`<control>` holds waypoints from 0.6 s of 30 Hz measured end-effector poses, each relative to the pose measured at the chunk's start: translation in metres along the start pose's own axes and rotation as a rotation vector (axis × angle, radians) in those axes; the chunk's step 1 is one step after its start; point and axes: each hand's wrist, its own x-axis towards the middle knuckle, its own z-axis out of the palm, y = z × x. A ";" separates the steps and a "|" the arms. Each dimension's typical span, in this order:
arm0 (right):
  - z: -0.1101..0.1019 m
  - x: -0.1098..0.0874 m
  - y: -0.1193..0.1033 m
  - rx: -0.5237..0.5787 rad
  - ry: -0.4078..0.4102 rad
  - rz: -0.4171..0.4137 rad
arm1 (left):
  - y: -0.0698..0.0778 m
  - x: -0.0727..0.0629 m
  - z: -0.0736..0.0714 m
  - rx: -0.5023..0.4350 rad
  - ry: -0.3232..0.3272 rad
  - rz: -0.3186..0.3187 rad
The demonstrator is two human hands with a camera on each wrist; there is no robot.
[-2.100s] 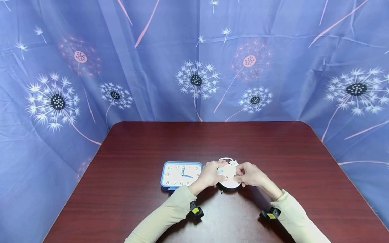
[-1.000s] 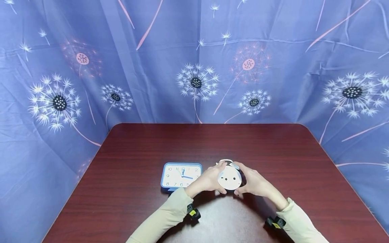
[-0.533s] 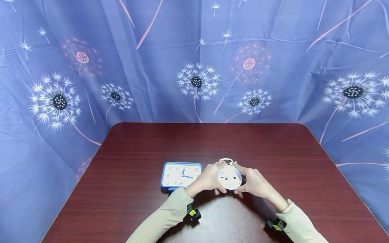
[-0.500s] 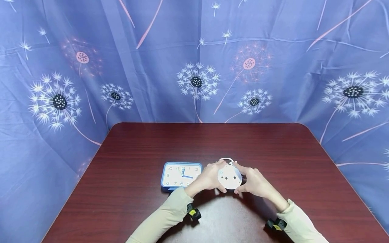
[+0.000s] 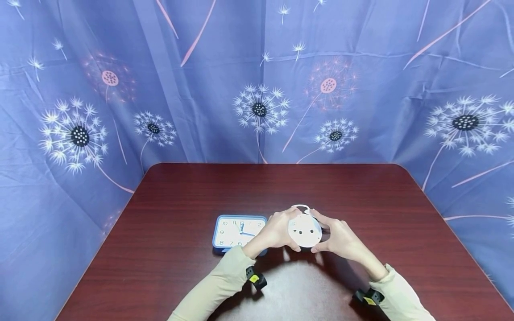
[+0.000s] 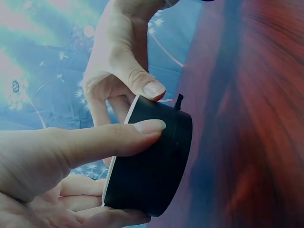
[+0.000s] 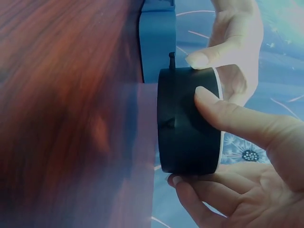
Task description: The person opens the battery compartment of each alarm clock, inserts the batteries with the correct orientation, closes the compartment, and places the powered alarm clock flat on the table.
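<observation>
A round alarm clock (image 5: 304, 229) with a black drum-shaped body and a white back is held between both hands, its back facing up and a white handle on its far side. My left hand (image 5: 278, 229) grips the left side, thumb along the near edge. From the right, my right hand (image 5: 341, 238) grips the opposite side, fingers and thumb spread round it. In the left wrist view the black side (image 6: 149, 166) tilts close over the table, and a small black foot (image 6: 178, 101) sticks out. The dial is hidden underneath.
A blue rectangular alarm clock (image 5: 239, 232) lies face up just left of the left hand, partly covered by that wrist. The dark red wooden table (image 5: 180, 191) extends around, with a blue dandelion-print curtain (image 5: 217, 133) behind and at the sides.
Two seconds ago the fingertips were on the clock's white back; then both hands moved to its sides. Since half a second ago, the clock has shifted slightly rightward and up in the head view.
</observation>
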 end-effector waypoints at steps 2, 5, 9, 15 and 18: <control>-0.001 -0.001 0.000 0.015 0.008 -0.002 | 0.000 0.000 -0.002 -0.011 0.006 0.009; -0.003 -0.002 0.002 0.032 0.020 -0.006 | 0.001 0.001 -0.004 -0.022 0.017 0.025; -0.005 -0.003 0.004 0.051 0.037 -0.007 | 0.001 0.002 -0.007 -0.043 0.027 0.028; -0.006 -0.004 0.007 0.100 0.064 -0.024 | 0.002 0.003 -0.010 -0.077 0.046 -0.005; -0.007 -0.004 0.008 0.140 0.075 -0.032 | 0.002 0.002 -0.011 -0.103 0.061 -0.015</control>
